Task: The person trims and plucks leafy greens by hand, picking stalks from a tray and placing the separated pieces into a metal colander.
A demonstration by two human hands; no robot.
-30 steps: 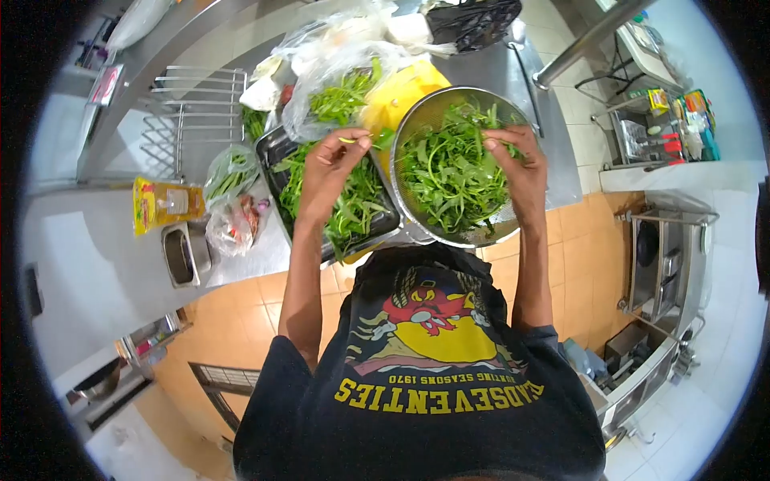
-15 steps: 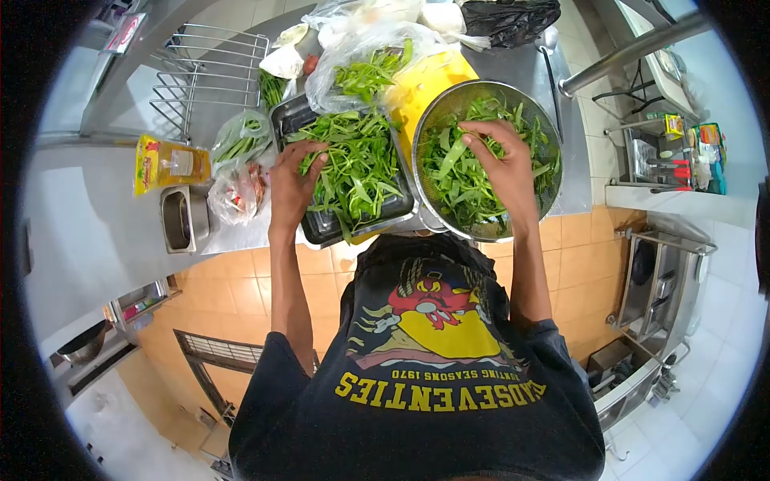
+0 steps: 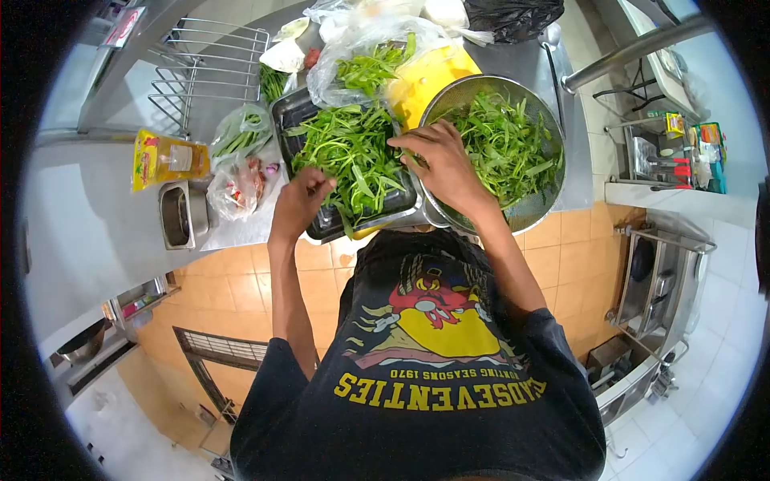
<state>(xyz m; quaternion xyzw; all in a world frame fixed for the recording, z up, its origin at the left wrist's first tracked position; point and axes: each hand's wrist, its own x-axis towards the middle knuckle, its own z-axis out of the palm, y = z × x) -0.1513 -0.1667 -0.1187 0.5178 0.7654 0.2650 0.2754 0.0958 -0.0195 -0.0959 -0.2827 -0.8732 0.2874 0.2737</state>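
Observation:
Long-leaved greens that look like water spinach (image 3: 353, 148) are heaped in a black tray (image 3: 293, 112). My left hand (image 3: 301, 204) is at the tray's left front edge, thumb and fingers pinched together against the outer leaves; what lies between the fingertips is mostly hidden. My right hand (image 3: 445, 168) crosses the near-left rim of a metal mesh strainer (image 3: 541, 192). Its fingers reach left to the right side of the heap, with thumb and forefinger apart. More picked leaves (image 3: 509, 148) lie inside the strainer.
Behind the tray are a plastic bag of greens (image 3: 369, 68) and a yellow board (image 3: 433, 80). To the left stand a wire rack (image 3: 212, 72), a yellow oil pouch (image 3: 168, 160), a steel container (image 3: 180, 216) and a small bag of red pieces (image 3: 239, 191). A ladle (image 3: 551, 56) lies right.
My right hand has moved left from over the strainer to the tray's right side; the leaf it held is gone from its fingers. My left hand has shifted slightly nearer and its fingers have curled.

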